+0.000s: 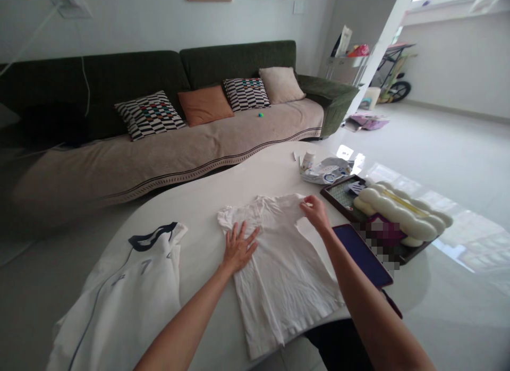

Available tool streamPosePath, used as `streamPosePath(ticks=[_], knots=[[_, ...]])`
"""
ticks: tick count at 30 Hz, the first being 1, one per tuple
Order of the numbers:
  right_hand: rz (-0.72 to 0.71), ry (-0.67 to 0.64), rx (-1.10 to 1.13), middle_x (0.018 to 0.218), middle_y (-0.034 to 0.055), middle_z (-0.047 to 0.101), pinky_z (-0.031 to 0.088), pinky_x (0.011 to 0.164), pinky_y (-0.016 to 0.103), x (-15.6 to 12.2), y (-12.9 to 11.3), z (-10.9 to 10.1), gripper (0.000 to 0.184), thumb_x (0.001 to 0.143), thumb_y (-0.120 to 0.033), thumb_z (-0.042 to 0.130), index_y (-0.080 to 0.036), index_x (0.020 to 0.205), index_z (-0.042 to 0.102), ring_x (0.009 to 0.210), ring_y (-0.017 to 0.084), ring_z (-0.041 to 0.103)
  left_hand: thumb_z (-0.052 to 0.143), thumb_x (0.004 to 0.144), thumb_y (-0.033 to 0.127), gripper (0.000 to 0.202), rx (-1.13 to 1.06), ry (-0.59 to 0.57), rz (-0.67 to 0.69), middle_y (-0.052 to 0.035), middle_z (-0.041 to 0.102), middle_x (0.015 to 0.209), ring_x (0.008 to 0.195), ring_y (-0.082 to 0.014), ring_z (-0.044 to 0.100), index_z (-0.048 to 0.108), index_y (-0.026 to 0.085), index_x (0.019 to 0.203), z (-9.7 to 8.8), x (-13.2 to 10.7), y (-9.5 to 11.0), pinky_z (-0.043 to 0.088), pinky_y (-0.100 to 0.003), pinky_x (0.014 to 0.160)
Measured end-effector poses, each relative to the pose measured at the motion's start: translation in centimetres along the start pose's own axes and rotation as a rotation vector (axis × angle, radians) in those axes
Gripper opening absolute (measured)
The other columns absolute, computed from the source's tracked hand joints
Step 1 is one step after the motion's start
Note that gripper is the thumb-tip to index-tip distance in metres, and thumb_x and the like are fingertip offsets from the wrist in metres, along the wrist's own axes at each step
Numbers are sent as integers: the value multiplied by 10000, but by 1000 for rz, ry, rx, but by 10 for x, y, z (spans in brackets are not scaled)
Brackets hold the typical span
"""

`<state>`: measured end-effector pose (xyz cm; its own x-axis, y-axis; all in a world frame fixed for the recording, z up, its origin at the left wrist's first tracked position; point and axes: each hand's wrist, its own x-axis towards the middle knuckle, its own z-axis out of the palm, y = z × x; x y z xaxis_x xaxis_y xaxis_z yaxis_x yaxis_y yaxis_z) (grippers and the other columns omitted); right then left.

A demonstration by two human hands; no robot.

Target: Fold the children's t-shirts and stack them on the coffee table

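Observation:
A white T-shirt [279,270] lies flat on the white table [207,187], its collar end away from me and one sleeve folded in. My left hand [239,249] rests palm down on the shirt's left side, fingers spread. My right hand [316,211] pinches the shirt's far right edge near the shoulder and lifts it slightly. A second white shirt [127,291] with a navy collar and blue numerals lies to the left, hanging over the table edge.
A dark blue tablet [360,254] lies beside my right forearm. Behind it stands a dark tray [338,198] holding a white bumpy cushion [398,214]. Papers [324,171] and a small bottle [307,161] sit at the far edge. A green sofa [239,68] stands beyond the table.

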<state>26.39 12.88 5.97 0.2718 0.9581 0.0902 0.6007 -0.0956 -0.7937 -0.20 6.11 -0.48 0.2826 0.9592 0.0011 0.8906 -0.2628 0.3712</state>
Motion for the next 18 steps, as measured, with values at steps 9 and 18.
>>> streamPosePath(ticks=[9,18], knots=[[-814,-370,-341,1365,110,345,394,891,338,-97,-82,95,329,719,-35,397,-162,999,514,1188,220,378,241,857,526,537,-1300,216,-595,-123,590,1113,966,-177,587,550,155,1093,-34,37,-28,452,-330,838],[-492,-229,-385,1132,125,504,422,854,365,-176,9,4,247,802,-235,477,-170,1041,484,1044,220,485,668,623,193,328,-1025,146,-631,-12,617,680,571,-111,578,579,131,932,-29,56,-32,470,-217,551]])
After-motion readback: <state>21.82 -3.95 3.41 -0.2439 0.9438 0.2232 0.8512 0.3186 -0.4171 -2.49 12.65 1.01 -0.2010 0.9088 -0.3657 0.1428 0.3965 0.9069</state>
